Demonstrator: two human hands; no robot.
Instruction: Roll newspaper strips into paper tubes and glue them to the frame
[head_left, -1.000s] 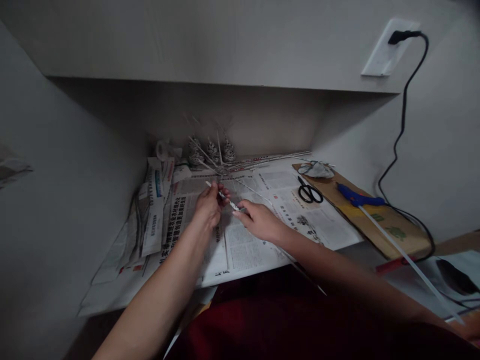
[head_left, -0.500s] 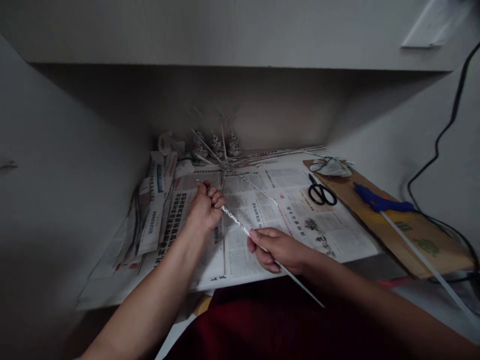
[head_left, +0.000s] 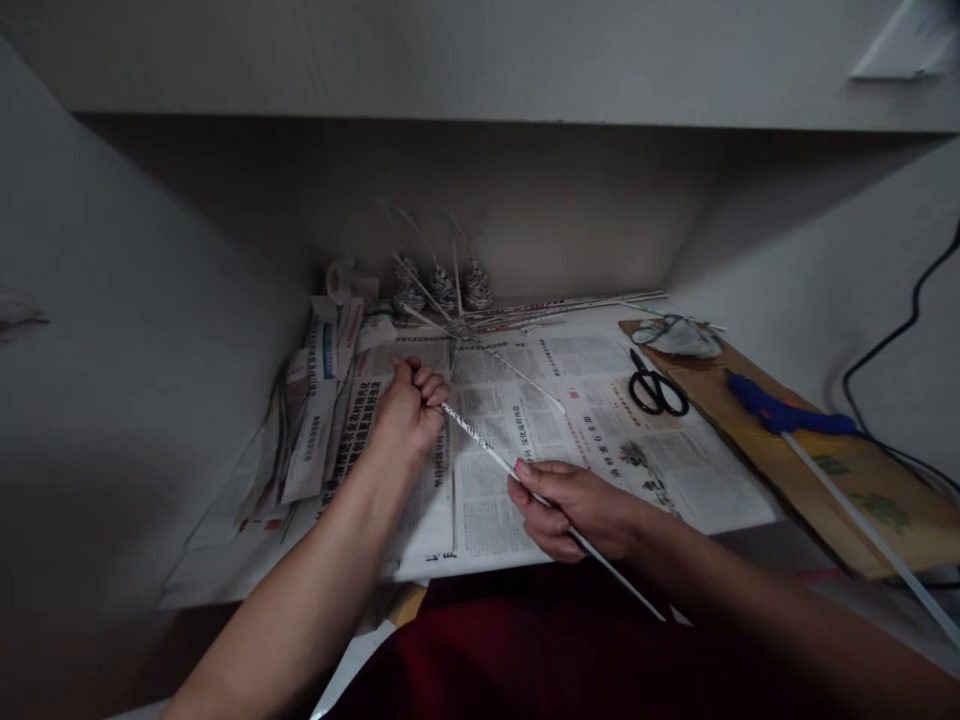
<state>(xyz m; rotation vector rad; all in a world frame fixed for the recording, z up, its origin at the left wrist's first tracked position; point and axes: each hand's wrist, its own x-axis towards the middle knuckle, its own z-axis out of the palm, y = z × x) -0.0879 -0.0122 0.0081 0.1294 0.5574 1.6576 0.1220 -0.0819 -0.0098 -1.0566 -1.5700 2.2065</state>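
Between my hands runs a thin rolled newspaper stick, slanting down to the right above the newspaper-covered table. My left hand is closed around its upper end, the thumb on top. My right hand pinches the stick lower down, and its tail sticks out past the palm toward the dark red clothing. Behind them on the newspaper lies a star-like bundle of joined paper sticks, its arms spreading out.
Small woven paper cones stand at the back. Paper strips are piled at left. Black-handled scissors lie at right, beside cardboard bearing a blue glue gun and a crumpled plastic bag. An overhanging panel is above.
My right hand has slid a little down and to the right, away from my left hand, leaving more stick between them. The whole view has shifted slightly.
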